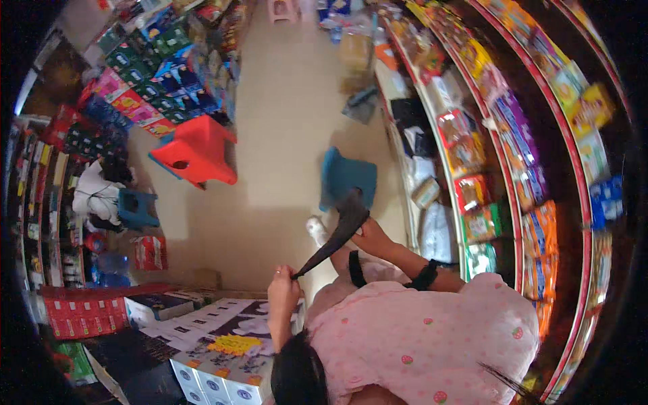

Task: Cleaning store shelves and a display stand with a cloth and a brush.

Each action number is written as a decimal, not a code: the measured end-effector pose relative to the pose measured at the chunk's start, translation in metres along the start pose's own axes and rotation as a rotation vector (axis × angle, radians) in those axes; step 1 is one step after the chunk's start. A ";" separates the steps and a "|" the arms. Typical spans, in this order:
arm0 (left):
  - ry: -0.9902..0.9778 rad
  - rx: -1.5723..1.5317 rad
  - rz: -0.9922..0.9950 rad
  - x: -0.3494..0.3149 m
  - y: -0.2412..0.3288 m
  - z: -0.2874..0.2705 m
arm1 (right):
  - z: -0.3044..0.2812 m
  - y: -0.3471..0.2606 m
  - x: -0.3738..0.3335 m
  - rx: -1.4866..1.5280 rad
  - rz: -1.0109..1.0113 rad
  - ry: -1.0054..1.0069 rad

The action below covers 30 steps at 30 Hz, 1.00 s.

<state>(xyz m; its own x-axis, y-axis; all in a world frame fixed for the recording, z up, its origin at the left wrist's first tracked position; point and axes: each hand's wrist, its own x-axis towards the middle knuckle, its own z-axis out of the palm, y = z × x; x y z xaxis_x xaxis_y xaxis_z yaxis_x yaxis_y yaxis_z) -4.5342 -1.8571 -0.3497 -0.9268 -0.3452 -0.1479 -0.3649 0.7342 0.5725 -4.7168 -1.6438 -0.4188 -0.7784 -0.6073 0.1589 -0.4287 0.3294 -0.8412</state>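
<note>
A long dark piece of what looks like cloth (332, 244) is pulled taut on a slant between my hands. It is wide at its upper right end and narrows to a thin point at its lower left. My left hand (283, 290) is closed in a pinch on the thin end. Close against the wide end, my right hand (365, 231) is closed on the cloth, its fingers partly hidden by it. On my right forearm sits a black band (425, 275). My clothing is pink with a strawberry print (428, 320).
A teal plastic stool (361, 177) stands just beyond my right hand. A red plastic stool (206, 152) is across the aisle floor (270, 101). Shelves of packaged snacks (482, 223) line the right. Stacked boxes (209, 331) lie at the lower left.
</note>
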 end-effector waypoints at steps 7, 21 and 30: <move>-0.081 0.081 0.035 0.129 0.001 -0.060 | -0.004 0.000 0.133 0.111 -0.042 -0.098; -0.118 0.098 0.217 0.305 -0.001 -0.098 | 0.001 0.043 0.295 -0.051 0.016 0.261; -0.201 -0.060 0.386 0.457 -0.002 -0.102 | -0.035 0.051 0.398 0.215 0.047 0.788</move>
<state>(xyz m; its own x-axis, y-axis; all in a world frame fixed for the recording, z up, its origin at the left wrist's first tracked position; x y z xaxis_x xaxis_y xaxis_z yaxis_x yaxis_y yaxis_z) -4.9474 -2.0764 -0.3361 -0.9952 0.0728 -0.0649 0.0116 0.7495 0.6619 -5.0644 -1.8438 -0.3804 -0.9218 0.1162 0.3699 -0.3523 0.1473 -0.9242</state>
